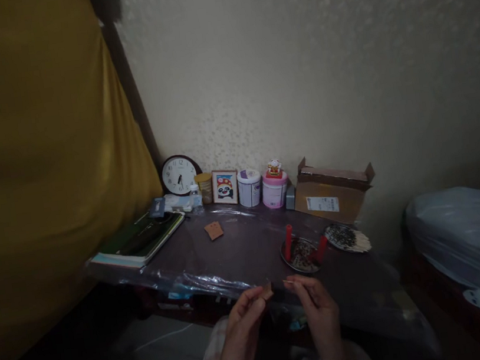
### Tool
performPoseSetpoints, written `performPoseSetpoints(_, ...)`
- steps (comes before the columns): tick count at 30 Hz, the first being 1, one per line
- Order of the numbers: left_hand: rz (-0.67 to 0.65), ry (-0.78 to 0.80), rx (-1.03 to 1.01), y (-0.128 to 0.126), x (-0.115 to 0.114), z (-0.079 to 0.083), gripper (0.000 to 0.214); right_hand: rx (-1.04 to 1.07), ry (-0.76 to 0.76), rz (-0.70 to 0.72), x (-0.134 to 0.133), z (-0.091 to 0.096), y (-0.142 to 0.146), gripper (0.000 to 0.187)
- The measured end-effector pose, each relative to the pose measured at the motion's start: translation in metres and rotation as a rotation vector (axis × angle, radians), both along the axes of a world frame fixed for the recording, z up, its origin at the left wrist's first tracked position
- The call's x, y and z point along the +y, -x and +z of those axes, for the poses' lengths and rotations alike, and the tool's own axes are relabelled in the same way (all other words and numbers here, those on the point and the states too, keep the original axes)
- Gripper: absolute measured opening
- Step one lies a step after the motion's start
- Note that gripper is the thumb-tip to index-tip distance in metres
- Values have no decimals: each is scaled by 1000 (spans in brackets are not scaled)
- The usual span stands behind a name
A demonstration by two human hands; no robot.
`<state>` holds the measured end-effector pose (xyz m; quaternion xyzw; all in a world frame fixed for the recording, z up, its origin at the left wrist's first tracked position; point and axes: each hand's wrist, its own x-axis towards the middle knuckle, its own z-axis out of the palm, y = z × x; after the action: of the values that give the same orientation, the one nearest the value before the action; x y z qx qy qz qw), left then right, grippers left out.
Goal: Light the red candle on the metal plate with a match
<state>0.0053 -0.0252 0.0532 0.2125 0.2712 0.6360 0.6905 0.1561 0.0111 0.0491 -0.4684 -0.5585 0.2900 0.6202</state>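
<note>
My left hand (pixel 242 321) is at the front edge of the dark table (pixel 240 245), its fingers pinched on a small brown box-like thing (pixel 268 293). A little to its right, my right hand (pixel 316 305) pinches a thin pale stick (pixel 288 282) that points toward the left hand. The two tips are a small gap apart. Just beyond the hands, a round metal dish (pixel 300 255) holds dark bits and two red candles (pixel 288 237).
A second dish of spent sticks (pixel 347 238) lies right of the first, and an open cardboard box (pixel 331 192) stands behind them. A clock (pixel 179 175), a panda picture (pixel 225 187), tubs and jars line the wall. Books (pixel 139 242) sit at the left, by a yellow curtain (pixel 32 161). A white bag (pixel 467 243) is at the right.
</note>
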Motion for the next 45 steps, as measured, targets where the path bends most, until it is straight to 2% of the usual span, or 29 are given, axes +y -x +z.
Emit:
performPoseSetpoints(5,18,23,-13,1,-1,6,22,66,45,94,-4,-7,7,17)
performPoseSetpoints(14,25,44,-12,1,-3,9,24,-74,-108,49,-9,-7,9,14)
performPoseSetpoints(23,4,3,-39,3,-2,6,19,-215,-186,71,-15,-4,7,11)
performPoseSetpoints(35,4,-5,-3,1,-4,8,18,-284,-220,63,-14,-7,6,13)
performPoseSetpoints(45,28,64,-22,1,-2,6,23,-273,-253,55,-14,-5,7,14)
